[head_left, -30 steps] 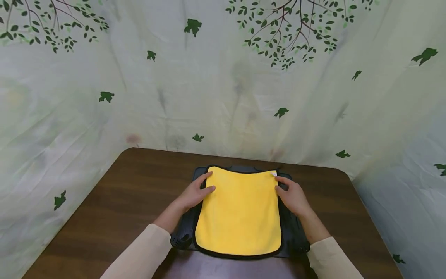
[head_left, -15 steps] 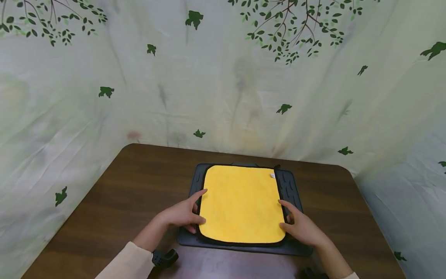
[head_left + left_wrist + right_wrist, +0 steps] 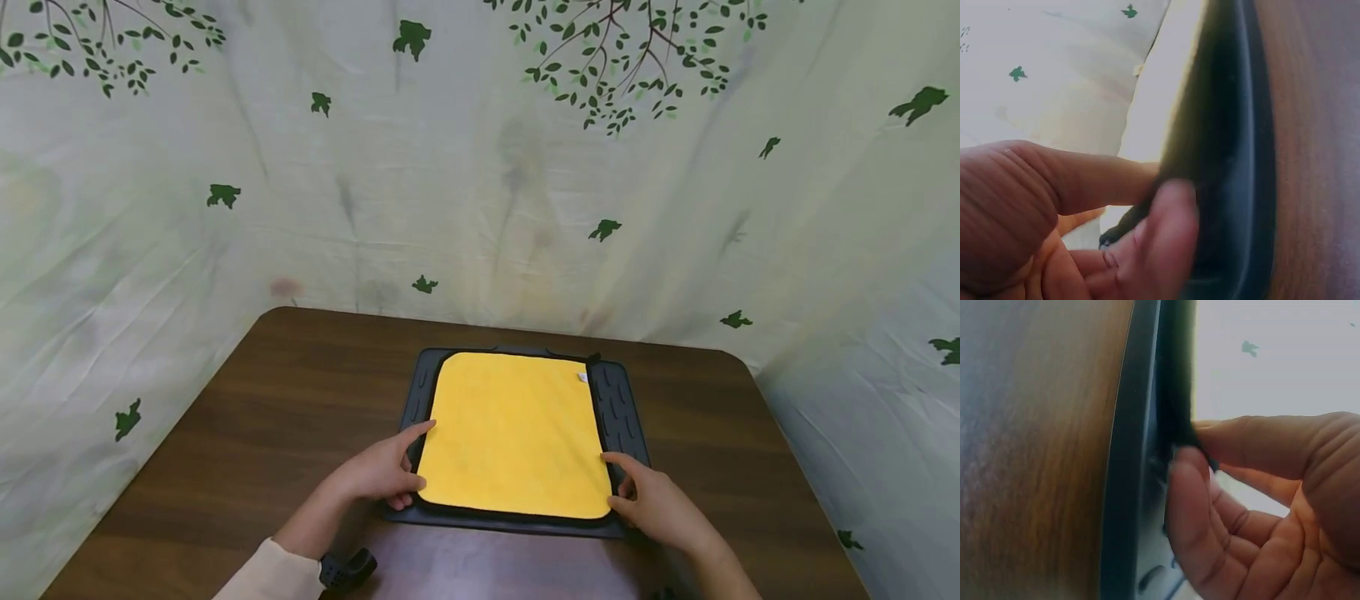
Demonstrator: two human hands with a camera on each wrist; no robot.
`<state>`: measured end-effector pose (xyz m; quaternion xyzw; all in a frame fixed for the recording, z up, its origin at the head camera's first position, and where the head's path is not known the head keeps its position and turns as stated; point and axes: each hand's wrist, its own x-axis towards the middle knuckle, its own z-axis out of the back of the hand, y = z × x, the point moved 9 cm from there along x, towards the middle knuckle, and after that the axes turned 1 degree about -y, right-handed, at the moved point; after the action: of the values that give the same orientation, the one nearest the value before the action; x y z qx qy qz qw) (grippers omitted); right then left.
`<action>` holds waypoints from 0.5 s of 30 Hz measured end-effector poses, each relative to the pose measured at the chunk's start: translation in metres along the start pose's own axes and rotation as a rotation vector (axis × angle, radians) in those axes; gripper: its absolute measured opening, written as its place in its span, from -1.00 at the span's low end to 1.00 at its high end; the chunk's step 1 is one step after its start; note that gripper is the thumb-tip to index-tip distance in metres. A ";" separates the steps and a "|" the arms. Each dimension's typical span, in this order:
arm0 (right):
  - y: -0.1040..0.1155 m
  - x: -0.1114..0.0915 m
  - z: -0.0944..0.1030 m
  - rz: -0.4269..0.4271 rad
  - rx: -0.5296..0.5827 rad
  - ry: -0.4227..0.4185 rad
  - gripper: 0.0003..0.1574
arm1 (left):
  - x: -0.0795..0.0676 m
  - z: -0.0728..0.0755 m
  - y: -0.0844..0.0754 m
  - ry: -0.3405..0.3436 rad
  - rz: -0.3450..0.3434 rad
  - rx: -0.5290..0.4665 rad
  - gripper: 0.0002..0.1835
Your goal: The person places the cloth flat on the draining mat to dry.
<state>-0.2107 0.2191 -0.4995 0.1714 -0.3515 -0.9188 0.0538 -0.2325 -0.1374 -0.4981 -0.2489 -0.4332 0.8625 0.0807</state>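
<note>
A yellow cloth (image 3: 517, 433) with a black border and a small white tag (image 3: 582, 377) lies spread over a dark grey tray (image 3: 618, 408). My left hand (image 3: 378, 475) pinches the cloth's left edge near the front corner, thumb and index finger on its yellow face. Opposite it, my right hand (image 3: 660, 504) pinches the right edge by the other front corner. Both wrist views show the thumb on one side of the edge and curled fingers on the other, close above the tray rim (image 3: 1263, 156). The cloth hides most of the tray's middle.
The tray sits on a brown wooden table (image 3: 300, 400) with a shinier strip at the front. Behind stands a pale fabric backdrop (image 3: 465, 183) printed with leaves and branches. A black wrist device (image 3: 348, 571) sits at my left wrist.
Both hands have slid from the cloth's far corners toward its front corners. The cloth's far edge, sagging before, now lies straight, and more of the tray shows at the far right.
</note>
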 end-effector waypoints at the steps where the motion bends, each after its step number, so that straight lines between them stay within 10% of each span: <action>1: 0.001 0.000 0.001 -0.002 -0.039 -0.025 -0.24 | -0.001 0.001 0.000 -0.033 0.010 0.049 -0.08; 6: 0.011 0.001 0.004 0.026 -0.193 -0.148 -0.35 | -0.004 0.005 -0.003 -0.180 0.026 0.267 -0.19; 15: 0.003 0.000 0.006 0.052 -0.278 -0.148 -0.46 | -0.014 0.007 0.008 -0.176 0.120 0.306 -0.09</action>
<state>-0.2130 0.2208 -0.4940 0.0849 -0.2283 -0.9670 0.0749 -0.2233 -0.1526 -0.4955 -0.1826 -0.2865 0.9401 0.0277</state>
